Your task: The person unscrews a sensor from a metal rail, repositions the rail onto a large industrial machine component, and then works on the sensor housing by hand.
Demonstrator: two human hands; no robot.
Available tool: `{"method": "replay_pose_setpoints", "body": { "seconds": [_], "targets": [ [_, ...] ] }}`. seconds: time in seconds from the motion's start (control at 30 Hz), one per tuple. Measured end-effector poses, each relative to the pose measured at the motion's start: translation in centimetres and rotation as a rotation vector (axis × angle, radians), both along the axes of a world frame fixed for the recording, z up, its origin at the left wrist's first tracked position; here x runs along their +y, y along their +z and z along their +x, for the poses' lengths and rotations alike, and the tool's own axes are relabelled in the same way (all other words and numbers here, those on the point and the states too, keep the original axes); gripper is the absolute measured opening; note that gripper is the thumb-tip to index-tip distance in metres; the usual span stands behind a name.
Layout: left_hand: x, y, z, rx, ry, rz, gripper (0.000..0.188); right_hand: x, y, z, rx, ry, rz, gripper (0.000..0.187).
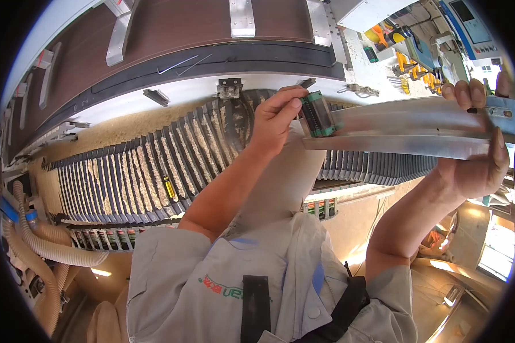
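My left hand (pixel 277 119) pinches a dark linear guide block (pixel 318 116) with green end caps between thumb and fingers. The block sits at the left end of a long silver metal bracket (pixel 395 127) and appears to touch it. Farther right, my right hand (pixel 478 143) wraps round the bracket's other end, fingers over the top and palm below. A bluish-grey metal part (pixel 503 112) shows behind the right fingers. The bracket lies roughly level, in front of my chest and above the ribbed bellows.
Ribbed dark bellows (pixel 149 174), strewn with wood chips, run across below my arms; a yellow-handled screwdriver (pixel 169 187) lies on them. Hex keys (pixel 177 64) rest on the machine's black ledge (pixel 252 57). Ridged hoses (pixel 68 254) hang at left; orange-and-black tool holders (pixel 412 68) stand far right.
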State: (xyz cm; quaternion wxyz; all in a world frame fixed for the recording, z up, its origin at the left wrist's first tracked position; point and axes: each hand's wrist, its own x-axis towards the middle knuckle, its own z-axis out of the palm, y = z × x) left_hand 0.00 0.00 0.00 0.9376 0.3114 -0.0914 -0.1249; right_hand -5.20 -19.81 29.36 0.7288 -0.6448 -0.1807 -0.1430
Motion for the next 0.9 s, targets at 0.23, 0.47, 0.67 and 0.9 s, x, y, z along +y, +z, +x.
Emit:
{"method": "replay_pose_setpoints", "body": {
  "seconds": [0.23,0.47,0.67,0.9],
  "targets": [
    [2.3,1.7,2.5,-0.338,-0.012,0.156,0.017,-0.3,0.0,0.3,-0.021,0.132,0.048,0.082],
    [3.9,2.0,4.1,-0.559,-0.134,0.268,0.016,0.2,0.2,0.6,-0.050,0.253,0.024,0.086],
    [4.2,2.0,4.4,-0.573,-0.118,0.289,0.014,1.7,0.6,1.0,-0.008,0.118,-0.041,0.082],
    [5.0,1.6,4.7,-0.577,-0.156,0.295,0.014,2.2,0.2,1.9,-0.091,0.317,0.015,0.079]
  ]
}}
